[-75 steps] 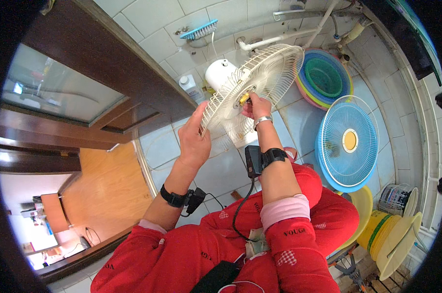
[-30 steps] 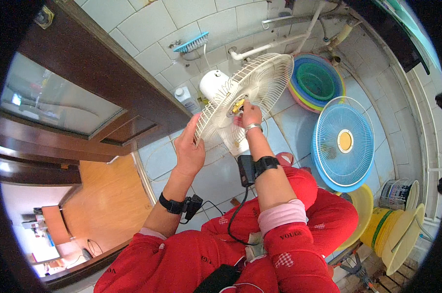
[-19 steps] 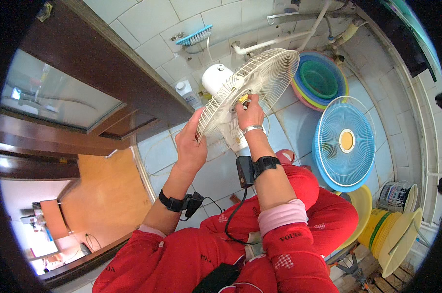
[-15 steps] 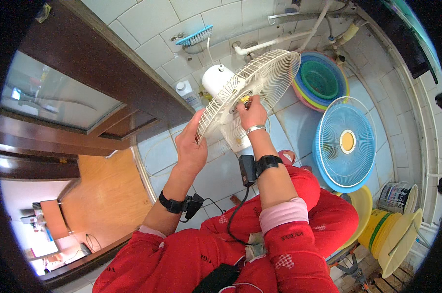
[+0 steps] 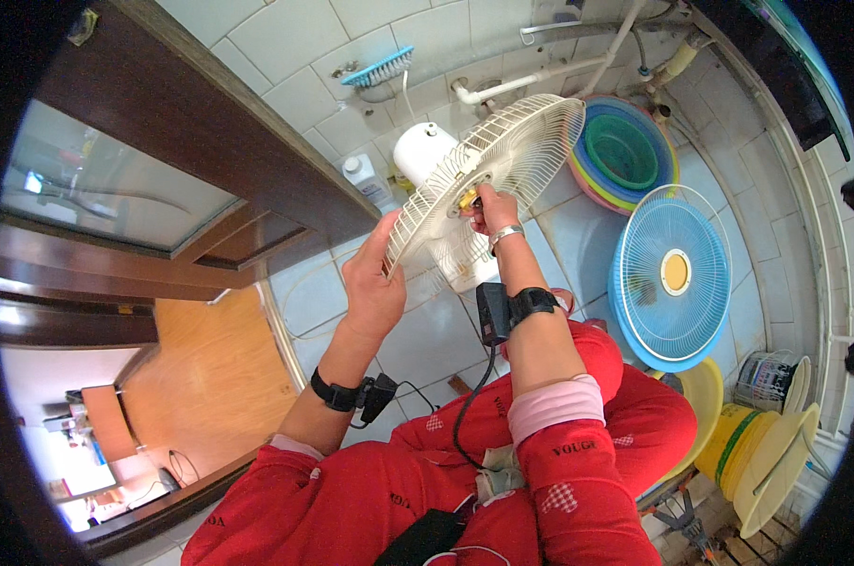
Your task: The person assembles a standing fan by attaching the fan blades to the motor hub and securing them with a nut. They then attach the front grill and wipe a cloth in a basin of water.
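A white electric fan [image 5: 424, 151] stands before me with its rear wire grille [image 5: 531, 141] facing toward my right. My left hand [image 5: 374, 281] holds the near left rim of the grille, fingers behind the wires and thumb in front. At the hub, my right hand [image 5: 497, 213] is closed, fingers pinched by a small yellow and dark piece [image 5: 468, 199]; its kind and exactly what the fingers grip are partly hidden. No blades show on the fan. The front grille [image 5: 673, 311], with a yellow round centre, lies on a blue basin [image 5: 625, 341] to the right.
Stacked basins [image 5: 625, 151] stand at the far right by wall pipes [image 5: 512, 90]. A white bottle [image 5: 361, 177] is behind the fan, beside a dark wooden door [image 5: 210, 123]. A blue brush [image 5: 380, 68] hangs on the wall. Yellow buckets [image 5: 743, 453] and pliers [image 5: 684, 524] are at lower right.
My right wrist has turned and shifted slightly right, with the fingers still at the hub. My left hand keeps its hold on the grille rim.
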A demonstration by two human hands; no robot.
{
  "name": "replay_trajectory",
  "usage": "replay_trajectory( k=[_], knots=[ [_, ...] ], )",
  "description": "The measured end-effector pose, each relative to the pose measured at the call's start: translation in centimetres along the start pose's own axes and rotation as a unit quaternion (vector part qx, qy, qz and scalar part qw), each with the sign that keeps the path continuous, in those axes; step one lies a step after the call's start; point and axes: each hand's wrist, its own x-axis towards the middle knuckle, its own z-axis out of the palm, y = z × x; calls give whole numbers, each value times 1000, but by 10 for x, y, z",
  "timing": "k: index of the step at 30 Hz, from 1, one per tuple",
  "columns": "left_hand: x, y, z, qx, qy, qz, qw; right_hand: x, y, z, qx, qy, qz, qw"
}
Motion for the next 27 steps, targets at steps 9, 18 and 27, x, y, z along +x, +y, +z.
replay_trajectory(
  k=[9,18,27],
  knots=[
    [0,-1,-1,29,-8,16,999,10,-3,-7,143,-108,132,975],
    [70,-44,-69,-145,-216,-113,959,-9,-2,-4,49,-36,70,996],
    [145,-87,31,205,-356,307,859,-11,-10,0,-3,-30,77,997]
  ],
)
